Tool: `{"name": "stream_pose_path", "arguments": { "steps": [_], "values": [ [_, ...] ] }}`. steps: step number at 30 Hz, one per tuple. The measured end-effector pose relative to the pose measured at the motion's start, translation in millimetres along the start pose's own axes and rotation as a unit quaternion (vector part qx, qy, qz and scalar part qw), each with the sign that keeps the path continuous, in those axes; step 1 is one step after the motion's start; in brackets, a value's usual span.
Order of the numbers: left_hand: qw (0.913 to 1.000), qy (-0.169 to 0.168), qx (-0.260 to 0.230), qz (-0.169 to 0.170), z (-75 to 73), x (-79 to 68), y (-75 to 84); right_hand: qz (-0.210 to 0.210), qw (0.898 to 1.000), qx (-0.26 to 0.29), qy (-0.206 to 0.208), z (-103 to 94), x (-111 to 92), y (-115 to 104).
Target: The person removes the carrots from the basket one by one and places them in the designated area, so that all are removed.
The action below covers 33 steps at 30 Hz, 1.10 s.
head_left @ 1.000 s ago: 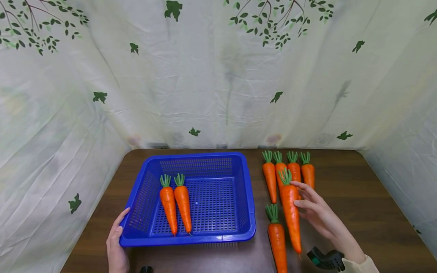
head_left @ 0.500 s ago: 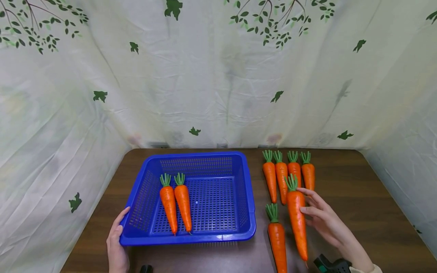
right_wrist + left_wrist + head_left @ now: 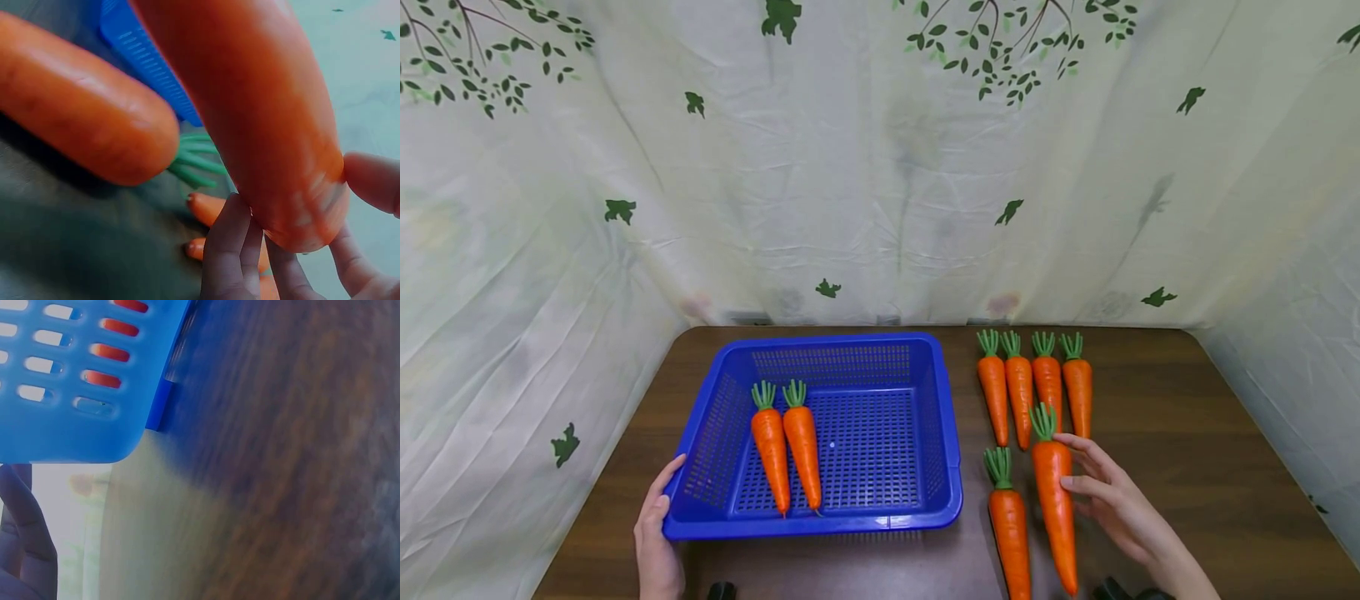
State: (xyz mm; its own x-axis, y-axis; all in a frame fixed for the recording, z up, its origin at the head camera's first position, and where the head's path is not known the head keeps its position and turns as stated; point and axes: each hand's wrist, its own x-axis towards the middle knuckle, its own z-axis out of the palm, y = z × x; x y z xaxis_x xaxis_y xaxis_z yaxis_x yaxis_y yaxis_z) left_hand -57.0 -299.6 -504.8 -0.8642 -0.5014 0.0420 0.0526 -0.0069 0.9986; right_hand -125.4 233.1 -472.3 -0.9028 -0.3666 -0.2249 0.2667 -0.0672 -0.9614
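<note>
My right hand (image 3: 1112,504) pinches an orange carrot (image 3: 1054,500) near its green top, with the tip pointing towards me. In the right wrist view this carrot (image 3: 269,125) is tilted, its thick end between thumb and fingers. Left of it lies a second carrot (image 3: 1010,537) on the table. Behind them is a row of several carrots (image 3: 993,396), side by side with tops away from me. My left hand (image 3: 658,546) grips the near left corner of a blue plastic basket (image 3: 812,527). Inside the basket, two carrots (image 3: 771,458) lie side by side towards the left.
The brown wooden table (image 3: 1180,417) ends at a pale cloth backdrop (image 3: 880,167) printed with green leaves, which also closes in both sides. The basket's right wall stands a short way left of the loose carrots.
My right hand has drawn the carrot towards me and a little to the right, away from the back row. My left hand and the basket have stayed put.
</note>
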Motion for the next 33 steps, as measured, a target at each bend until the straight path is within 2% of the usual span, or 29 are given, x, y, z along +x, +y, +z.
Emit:
{"name": "stream_pose_path", "arguments": {
  "steps": [6,16,25,33],
  "values": [
    [1.0000,0.000,-0.003,0.004,0.4,-0.1,-0.1,-0.002,1.000,-0.014,-0.001,-2.5,-4.7,13.3],
    [1.0000,0.000,-0.005,0.002,0.8,-0.3,-1.1,0.039,0.999,-0.034,0.014,1.1,-6.4,25.4],
    [1.0000,0.002,-0.007,-0.002,0.7,0.2,-1.4,0.064,0.998,-0.029,0.005,3.0,-8.6,30.1],
    [0.9998,0.007,-0.016,0.005,1.3,0.9,-0.5,0.044,0.998,-0.051,-0.011,5.0,-11.7,35.1]
  ]
}}
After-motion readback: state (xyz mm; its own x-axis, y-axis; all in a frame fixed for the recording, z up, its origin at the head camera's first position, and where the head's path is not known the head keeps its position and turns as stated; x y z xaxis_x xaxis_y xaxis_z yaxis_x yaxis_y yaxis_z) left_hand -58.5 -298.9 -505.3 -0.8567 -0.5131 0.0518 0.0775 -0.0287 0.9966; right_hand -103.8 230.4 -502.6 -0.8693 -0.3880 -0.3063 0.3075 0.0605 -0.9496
